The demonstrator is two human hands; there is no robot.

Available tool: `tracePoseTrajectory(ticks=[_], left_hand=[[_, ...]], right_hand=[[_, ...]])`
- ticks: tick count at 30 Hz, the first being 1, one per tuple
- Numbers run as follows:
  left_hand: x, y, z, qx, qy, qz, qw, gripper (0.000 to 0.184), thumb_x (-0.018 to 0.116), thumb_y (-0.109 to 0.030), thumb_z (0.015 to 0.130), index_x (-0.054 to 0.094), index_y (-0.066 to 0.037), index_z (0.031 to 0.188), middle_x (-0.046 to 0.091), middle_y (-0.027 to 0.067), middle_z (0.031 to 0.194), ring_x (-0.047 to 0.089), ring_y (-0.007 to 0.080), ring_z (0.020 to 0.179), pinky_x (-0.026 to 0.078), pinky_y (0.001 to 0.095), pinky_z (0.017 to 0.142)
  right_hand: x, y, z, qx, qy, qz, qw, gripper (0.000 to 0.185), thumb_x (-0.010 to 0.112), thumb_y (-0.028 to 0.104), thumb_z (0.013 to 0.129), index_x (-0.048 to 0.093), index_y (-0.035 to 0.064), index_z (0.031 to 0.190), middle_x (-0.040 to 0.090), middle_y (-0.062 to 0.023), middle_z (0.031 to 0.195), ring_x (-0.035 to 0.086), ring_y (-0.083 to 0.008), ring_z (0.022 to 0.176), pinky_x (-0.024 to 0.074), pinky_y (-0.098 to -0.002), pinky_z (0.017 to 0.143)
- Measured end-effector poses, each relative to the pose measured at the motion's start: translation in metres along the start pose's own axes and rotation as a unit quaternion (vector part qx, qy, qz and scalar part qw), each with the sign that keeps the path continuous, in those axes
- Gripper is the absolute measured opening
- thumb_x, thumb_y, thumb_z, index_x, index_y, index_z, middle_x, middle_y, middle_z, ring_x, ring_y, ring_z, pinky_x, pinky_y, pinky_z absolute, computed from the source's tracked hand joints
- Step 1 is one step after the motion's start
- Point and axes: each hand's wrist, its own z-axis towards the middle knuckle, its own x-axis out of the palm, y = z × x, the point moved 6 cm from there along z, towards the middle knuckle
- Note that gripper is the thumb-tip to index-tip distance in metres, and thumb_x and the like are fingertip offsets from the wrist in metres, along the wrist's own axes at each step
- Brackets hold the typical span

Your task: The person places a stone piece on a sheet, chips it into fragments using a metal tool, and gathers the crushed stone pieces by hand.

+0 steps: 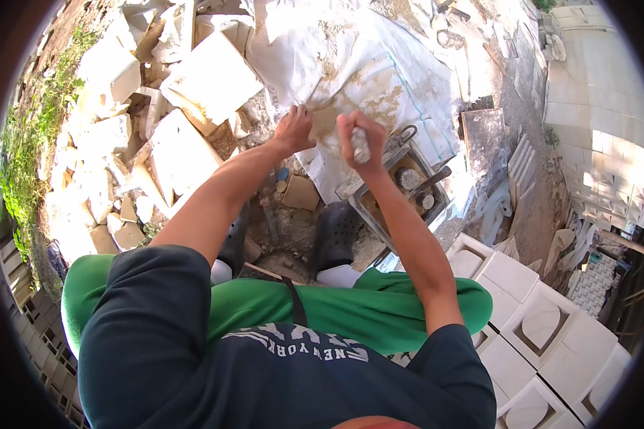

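Observation:
My right hand (pixel 363 143) is closed round the whitish, worn handle (pixel 361 146) of a tool. The tool's working end is hidden beneath the fist. To its left, my left hand (pixel 294 130) reaches down at the edge of a white plastic sheet (pixel 350 43), fingers bent and thumb apart. Between the two hands lies a flat, tan, wet-looking patch (pixel 325 123) on the sheet. Just right of my right wrist stands a dirty square container (pixel 376 227) with brownish contents, a round pale lump (pixel 408 179) and a dark handle (pixel 434 178) across it.
Broken pale slabs (pixel 211 79) are heaped on the left. My dark clogs (pixel 335 232) stand close to the container. Pale patterned blocks (pixel 544 322) fill the lower right. A weathered board (pixel 484 139) lies farther right, and more pale blocks (pixel 594 93) are stacked beyond it.

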Motion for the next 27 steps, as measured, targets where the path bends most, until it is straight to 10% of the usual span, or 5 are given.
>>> tracePoseTrajectory(ticks=[3,7,12,20,27], left_hand=[[0.008,0.001,0.003,-0.006,0.001,0.015,1.000,0.062,0.074,-0.033,0.062,0.052,0.003,0.107,0.048,0.0162,0.110,0.046,0.0297,0.107,0.049,0.0384,0.084],[0.012,0.003,-0.004,0.012,-0.020,0.041,0.999,0.068,0.073,-0.035,0.065,0.046,0.000,0.116,0.047,0.0144,0.115,0.045,0.0296,0.111,0.043,0.0403,0.093],[0.000,0.012,-0.026,-0.038,-0.089,0.007,0.995,0.093,0.077,-0.042,0.064,0.031,-0.001,0.134,0.042,0.0149,0.129,0.039,0.0301,0.123,0.032,0.0410,0.104],[0.013,0.012,-0.026,-0.021,-0.008,0.022,1.000,0.087,0.076,-0.039,0.066,0.032,-0.001,0.131,0.041,0.0154,0.130,0.038,0.0321,0.123,0.038,0.0420,0.100],[0.011,0.014,-0.027,-0.037,0.000,-0.001,0.999,0.086,0.078,-0.035,0.064,0.034,-0.002,0.130,0.044,0.0129,0.127,0.043,0.0309,0.119,0.043,0.0412,0.094]], right_hand=[[-0.049,-0.005,0.041,0.185,-0.173,0.193,0.948,0.039,0.054,0.020,0.090,0.035,0.0121,0.057,0.035,0.0020,0.048,0.031,-0.0117,0.041,0.0279,-0.0277,0.043],[-0.092,0.028,0.068,0.161,-0.200,0.390,0.884,0.038,0.051,0.016,0.086,0.033,0.0116,0.054,0.033,0.0008,0.044,0.027,-0.0088,0.039,0.0262,-0.0257,0.040],[-0.108,0.089,0.088,0.110,-0.182,0.384,0.898,0.039,0.051,0.014,0.085,0.031,0.0116,0.052,0.033,0.0011,0.044,0.026,-0.0090,0.039,0.0258,-0.0259,0.041],[-0.020,-0.028,0.030,0.199,-0.264,0.365,0.870,0.025,0.055,0.008,0.082,0.039,0.0071,0.062,0.041,0.0013,0.053,0.036,-0.0058,0.044,0.0290,-0.0241,0.041],[-0.066,0.017,0.053,0.184,-0.239,0.360,0.883,0.031,0.054,0.008,0.082,0.037,0.0084,0.056,0.038,0.0016,0.049,0.031,-0.0073,0.041,0.0260,-0.0252,0.040]])
